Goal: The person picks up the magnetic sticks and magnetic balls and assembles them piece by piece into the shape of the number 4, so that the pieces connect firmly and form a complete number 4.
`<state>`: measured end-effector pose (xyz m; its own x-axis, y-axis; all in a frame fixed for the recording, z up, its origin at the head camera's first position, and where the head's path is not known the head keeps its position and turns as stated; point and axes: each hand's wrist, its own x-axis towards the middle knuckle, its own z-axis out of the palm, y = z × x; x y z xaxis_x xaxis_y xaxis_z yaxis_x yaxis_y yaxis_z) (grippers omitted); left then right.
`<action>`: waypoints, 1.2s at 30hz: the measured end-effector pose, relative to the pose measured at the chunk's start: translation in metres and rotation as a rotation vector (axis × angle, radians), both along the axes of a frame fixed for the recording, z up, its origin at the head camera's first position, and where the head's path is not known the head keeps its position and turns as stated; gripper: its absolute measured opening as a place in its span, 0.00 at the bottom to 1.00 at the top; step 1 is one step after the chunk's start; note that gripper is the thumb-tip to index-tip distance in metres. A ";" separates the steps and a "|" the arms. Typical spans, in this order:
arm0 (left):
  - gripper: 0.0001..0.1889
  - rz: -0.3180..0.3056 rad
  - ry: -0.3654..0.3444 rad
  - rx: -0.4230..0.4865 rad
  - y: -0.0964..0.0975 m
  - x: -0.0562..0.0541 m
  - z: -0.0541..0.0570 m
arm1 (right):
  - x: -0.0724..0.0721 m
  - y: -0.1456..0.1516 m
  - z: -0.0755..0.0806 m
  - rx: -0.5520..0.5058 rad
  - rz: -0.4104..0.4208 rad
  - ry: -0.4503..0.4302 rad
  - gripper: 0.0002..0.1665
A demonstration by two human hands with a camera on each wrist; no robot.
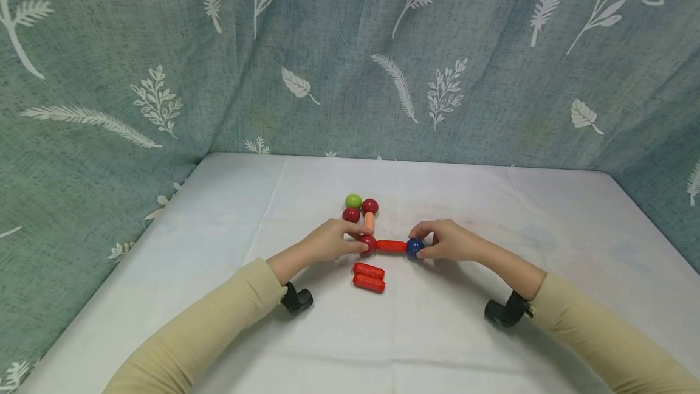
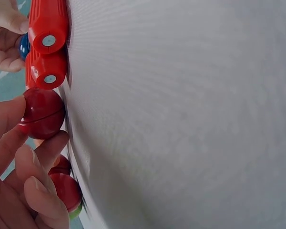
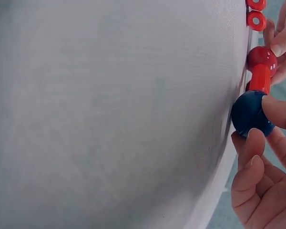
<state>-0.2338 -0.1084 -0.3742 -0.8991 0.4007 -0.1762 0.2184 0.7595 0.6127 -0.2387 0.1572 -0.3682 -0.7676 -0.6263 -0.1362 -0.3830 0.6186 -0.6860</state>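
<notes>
It looked like a staged recording booth — a white table (image 1: 492, 333) was walled on three sides by a grey-green leaf-print curtain (image 1: 339, 59) — not a lived-in room.

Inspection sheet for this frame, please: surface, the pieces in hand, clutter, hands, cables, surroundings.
Surface: white table, cloth-covered.
Pieces in hand: red rod joins red ball and blue ball; a pink rod runs back from the red ball.
Clutter: two loose rods; green ball.
Hands: left hand pinches the red ball; right hand pinches the blue ball.
Cables: nothing seen.
Surroundings: leaf-print curtain behind and at both sides.
</notes>
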 end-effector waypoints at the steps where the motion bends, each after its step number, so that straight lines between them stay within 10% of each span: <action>1: 0.19 0.000 -0.002 -0.001 0.000 -0.001 0.000 | 0.000 0.000 0.001 0.002 -0.005 -0.007 0.16; 14: 0.19 0.013 -0.022 -0.029 0.001 -0.001 0.004 | 0.020 -0.022 0.017 -0.038 0.009 0.135 0.16; 36: 0.19 0.010 -0.028 -0.033 0.000 0.000 0.006 | 0.037 -0.073 -0.003 0.115 0.007 0.087 0.07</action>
